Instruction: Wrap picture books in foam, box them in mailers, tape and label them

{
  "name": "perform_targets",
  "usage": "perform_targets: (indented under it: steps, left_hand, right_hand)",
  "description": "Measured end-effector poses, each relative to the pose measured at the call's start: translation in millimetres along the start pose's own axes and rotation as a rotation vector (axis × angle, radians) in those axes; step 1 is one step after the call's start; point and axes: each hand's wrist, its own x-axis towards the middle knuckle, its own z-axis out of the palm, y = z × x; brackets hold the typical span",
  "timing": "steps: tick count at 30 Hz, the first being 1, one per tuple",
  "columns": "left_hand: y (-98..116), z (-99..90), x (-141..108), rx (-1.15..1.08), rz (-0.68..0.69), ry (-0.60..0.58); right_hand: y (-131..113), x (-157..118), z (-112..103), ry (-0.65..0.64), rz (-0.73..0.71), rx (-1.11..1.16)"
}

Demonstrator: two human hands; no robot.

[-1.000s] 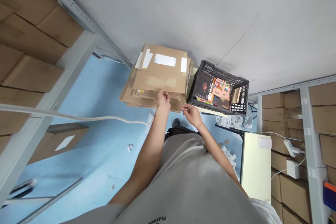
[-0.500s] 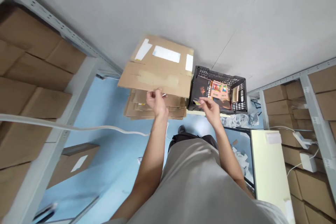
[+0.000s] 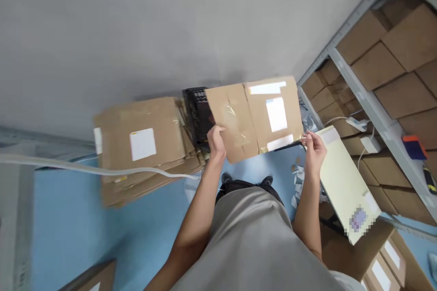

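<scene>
A flattened cardboard sheet (image 3: 239, 122) with white labels and clear tape is held up between both hands. My left hand (image 3: 217, 142) grips its left part near the lower edge. At its lower right corner, my right hand (image 3: 313, 145) is closed, fingers pinched at the edge. Behind the sheet is a black plastic crate (image 3: 199, 111), mostly covered, with only its left end showing. To the left lies a stack of flattened cardboard (image 3: 116, 138), its top piece bearing a white label.
Shelves of brown boxes (image 3: 377, 68) stand at the right. A pale yellow tabletop (image 3: 341, 173) lies right of my legs, above an open box (image 3: 336, 250). A white cable (image 3: 112, 172) crosses the left side. The grey wall (image 3: 191, 22) rises ahead.
The view has turned right. The cardboard sheet has moved from above the stack to in front of the crate and is turned. My right hand, earlier over the crate, is now at the sheet's corner.
</scene>
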Motion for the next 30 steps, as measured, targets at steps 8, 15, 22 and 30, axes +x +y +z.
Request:
perform_targets:
  steps: [8, 15, 22, 30]
  left_hand:
    - [-37.3, 184.3, -100.1, 0.071, -0.003, -0.524]
    - [-99.5, 340.0, -213.3, 0.196, 0.027, -0.852]
    - [-178.6, 414.1, -252.0, 0.484, 0.258, -0.998]
    - [-258.0, 507.2, -253.2, 0.611, 0.114, -1.344]
  right_hand:
    - [113.8, 44.1, -194.7, 0.401, 0.166, -0.141]
    - [196.3, 60.5, -367.8, 0.646, 0.36, -0.097]
    - [268.0, 34.9, -435.0, 0.671, 0.543, -0.024]
    - [324.2, 21.7, -416.0, 0.75, 0.663, -0.196]
